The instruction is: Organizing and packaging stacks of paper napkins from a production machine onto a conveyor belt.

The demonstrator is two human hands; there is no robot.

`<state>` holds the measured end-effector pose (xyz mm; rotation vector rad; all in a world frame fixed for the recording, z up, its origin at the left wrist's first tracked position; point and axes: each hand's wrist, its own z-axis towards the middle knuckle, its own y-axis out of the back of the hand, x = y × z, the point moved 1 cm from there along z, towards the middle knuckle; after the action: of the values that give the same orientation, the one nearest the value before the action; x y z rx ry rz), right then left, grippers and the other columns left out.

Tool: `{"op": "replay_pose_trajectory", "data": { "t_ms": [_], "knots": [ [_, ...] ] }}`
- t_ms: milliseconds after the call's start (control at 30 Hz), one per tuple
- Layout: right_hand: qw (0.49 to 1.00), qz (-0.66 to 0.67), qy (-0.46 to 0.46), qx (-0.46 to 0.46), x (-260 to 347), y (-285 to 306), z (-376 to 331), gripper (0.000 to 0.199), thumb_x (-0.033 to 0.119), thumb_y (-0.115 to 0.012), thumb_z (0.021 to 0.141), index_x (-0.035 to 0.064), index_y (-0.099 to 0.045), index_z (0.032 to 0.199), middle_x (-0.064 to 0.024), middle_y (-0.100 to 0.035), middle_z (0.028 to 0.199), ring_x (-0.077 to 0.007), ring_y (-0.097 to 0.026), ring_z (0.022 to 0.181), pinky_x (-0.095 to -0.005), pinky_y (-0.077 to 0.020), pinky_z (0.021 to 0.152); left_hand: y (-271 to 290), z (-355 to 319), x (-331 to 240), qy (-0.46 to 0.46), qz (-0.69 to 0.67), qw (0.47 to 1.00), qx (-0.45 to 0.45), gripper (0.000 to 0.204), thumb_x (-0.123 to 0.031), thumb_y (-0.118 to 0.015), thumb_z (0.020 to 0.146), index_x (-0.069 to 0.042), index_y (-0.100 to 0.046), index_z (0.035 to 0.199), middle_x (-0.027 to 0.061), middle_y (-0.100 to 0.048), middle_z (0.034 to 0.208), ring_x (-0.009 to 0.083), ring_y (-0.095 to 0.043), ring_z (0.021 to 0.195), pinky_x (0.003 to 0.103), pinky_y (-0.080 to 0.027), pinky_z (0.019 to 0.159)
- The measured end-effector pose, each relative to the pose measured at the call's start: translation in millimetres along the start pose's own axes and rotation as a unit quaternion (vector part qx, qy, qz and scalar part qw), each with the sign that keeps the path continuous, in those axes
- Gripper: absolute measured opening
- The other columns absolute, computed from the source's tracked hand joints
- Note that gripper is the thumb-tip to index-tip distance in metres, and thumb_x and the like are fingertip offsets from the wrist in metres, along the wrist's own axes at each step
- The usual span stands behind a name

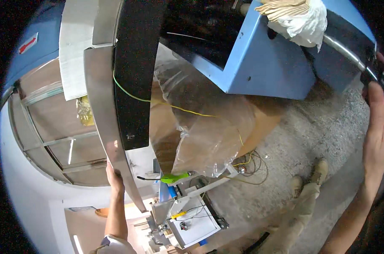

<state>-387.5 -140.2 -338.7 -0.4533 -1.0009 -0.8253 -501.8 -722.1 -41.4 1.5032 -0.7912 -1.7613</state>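
My left hand [115, 178] is closed at the edge of a long grey metal panel [102, 89], some fingers hidden behind it. Beside that panel runs a black panel [135, 76] with a thin yellow-green wire [183, 110] crossing it. At the far right, my right hand [377, 101] wraps round a black grip [371, 78] at the end of a shiny metal bar [344, 50]; its fingers are partly in the dark rim. The bar reaches toward a blue metal housing [268, 63], on which a bundle of white and beige cloth [300, 19] lies.
Clear plastic sheeting [209, 131] over brown cardboard fills the middle. Below it are a green tool [173, 178], coiled cable [257, 169] and a white-topped cart [196, 226]. Grey floor [276, 169] and my shoe [320, 170] show at right.
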Motion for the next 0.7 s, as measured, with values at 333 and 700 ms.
{"op": "replay_pose_trajectory", "data": {
  "t_ms": [333, 700],
  "knots": [
    [0.954, -0.083, -0.269, 0.099, 35.1, 33.0, 21.9, 0.047, 0.032, -0.061, 0.098, -0.0014, -0.057, 0.130, -0.0075, -0.064, 0.108, -0.0145, -0.058, 0.092, -0.0272, -0.0478, 0.082, 4.8, 2.8, 17.9, -0.067, 0.231, 0.966, -0.091, 0.042, -0.032, -0.046, 0.105, -0.001, -0.060, 0.130, 0.0125, -0.064, 0.106, 0.0210, -0.057, 0.095, 0.034, -0.044, 0.090],
    [0.906, -0.383, 0.087, 0.156, 26.9, 61.9, 194.8, 0.063, 0.030, -0.077, 0.081, 0.0075, -0.054, 0.135, -0.0178, -0.053, 0.137, -0.0390, -0.050, 0.124, -0.0446, -0.0429, 0.104, -269.9, -50.2, -222.3, -0.279, 0.095, 0.936, 0.195, 0.058, -0.016, -0.063, 0.090, 0.004, -0.044, 0.141, 0.0257, -0.045, 0.145, 0.0420, -0.038, 0.140, 0.047, -0.030, 0.115]
  ]
}}
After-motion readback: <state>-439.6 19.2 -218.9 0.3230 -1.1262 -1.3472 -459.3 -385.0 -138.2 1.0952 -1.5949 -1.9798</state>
